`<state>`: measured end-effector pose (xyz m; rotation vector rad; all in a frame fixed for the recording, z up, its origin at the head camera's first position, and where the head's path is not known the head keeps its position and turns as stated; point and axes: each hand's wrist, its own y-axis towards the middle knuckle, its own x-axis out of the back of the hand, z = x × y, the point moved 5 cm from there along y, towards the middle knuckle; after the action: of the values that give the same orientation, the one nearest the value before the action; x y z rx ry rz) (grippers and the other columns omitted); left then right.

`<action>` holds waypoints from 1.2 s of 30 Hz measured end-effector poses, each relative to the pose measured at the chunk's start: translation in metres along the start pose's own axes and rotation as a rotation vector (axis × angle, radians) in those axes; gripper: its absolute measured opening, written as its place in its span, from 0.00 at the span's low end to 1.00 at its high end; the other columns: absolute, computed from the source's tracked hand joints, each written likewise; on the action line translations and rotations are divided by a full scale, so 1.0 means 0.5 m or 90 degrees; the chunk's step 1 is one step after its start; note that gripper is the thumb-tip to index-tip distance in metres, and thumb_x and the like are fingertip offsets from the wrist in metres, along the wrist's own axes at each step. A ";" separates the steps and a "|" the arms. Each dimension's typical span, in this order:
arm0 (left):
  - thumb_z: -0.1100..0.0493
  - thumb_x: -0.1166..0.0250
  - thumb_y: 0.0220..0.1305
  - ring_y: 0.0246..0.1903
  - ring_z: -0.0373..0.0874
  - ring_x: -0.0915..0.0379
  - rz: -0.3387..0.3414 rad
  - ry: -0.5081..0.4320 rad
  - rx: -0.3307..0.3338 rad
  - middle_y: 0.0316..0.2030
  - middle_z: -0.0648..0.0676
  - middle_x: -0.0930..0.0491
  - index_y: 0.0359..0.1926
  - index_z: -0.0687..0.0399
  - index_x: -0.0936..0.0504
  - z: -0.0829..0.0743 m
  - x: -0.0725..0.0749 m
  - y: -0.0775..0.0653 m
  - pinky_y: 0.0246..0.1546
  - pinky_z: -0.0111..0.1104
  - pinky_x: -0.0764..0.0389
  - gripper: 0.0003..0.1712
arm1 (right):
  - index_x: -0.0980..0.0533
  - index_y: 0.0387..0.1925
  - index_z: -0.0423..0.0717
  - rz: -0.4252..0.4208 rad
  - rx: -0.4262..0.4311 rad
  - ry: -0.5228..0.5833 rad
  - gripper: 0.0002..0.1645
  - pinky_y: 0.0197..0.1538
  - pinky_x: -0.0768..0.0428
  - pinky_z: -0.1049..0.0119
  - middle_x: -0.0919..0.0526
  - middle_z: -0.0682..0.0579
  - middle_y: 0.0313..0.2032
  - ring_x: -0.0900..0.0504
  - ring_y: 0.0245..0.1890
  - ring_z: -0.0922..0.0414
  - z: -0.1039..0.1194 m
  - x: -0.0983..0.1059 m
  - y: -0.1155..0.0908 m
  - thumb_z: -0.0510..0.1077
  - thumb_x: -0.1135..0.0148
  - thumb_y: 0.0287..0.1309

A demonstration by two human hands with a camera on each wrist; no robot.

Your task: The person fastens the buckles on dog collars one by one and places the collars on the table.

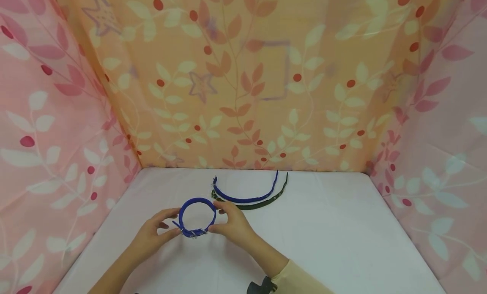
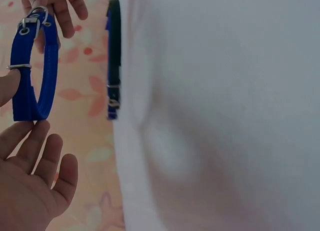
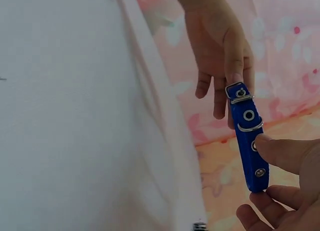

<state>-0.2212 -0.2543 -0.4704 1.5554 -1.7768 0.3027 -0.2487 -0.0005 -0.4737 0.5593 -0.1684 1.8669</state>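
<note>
A blue collar, fastened into a round loop, is held up above the white table between both hands. Its metal buckle, D-ring and eyelets face me along the bottom of the loop. On its left side my left hand pinches the band with thumb and fingertips. The right hand grips the opposite side, thumb low near the buckle and fingers higher up. In the left wrist view the collar shows its silver buckle near the top. The right wrist view shows the strap with several eyelets under the right thumb.
Behind the hands, a second blue collar and a dark green collar lie unfastened in curves on the white table. Patterned cloth walls stand at the back and both sides.
</note>
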 end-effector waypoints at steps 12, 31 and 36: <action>0.50 0.23 0.59 0.57 0.55 0.24 0.100 0.029 0.093 0.58 0.55 0.17 0.64 0.53 0.21 0.087 -0.018 0.012 0.50 0.43 0.21 0.33 | 0.24 0.64 0.42 0.014 -0.003 -0.119 0.42 0.60 0.23 0.55 0.18 0.49 0.57 0.21 0.55 0.51 -0.066 -0.073 0.037 0.45 0.17 0.47; 0.55 0.21 0.53 0.63 0.62 0.27 0.145 0.045 0.140 0.59 0.58 0.18 0.62 0.58 0.20 0.127 -0.044 0.015 0.61 0.58 0.25 0.35 | 0.19 0.60 0.50 0.016 -0.029 -0.330 0.39 0.54 0.28 0.54 0.16 0.51 0.54 0.23 0.54 0.51 -0.072 -0.105 0.045 0.52 0.17 0.44; 0.57 0.21 0.54 0.63 0.61 0.26 0.152 0.050 0.158 0.59 0.58 0.18 0.62 0.58 0.20 0.130 -0.050 0.018 0.63 0.59 0.27 0.34 | 0.20 0.60 0.50 0.020 -0.028 -0.341 0.38 0.54 0.28 0.53 0.17 0.51 0.54 0.23 0.54 0.51 -0.075 -0.106 0.046 0.53 0.19 0.46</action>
<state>-0.2540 -0.2735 -0.5295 1.4729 -1.9216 0.7142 -0.2669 -0.0398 -0.5275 1.0216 -0.5704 1.7025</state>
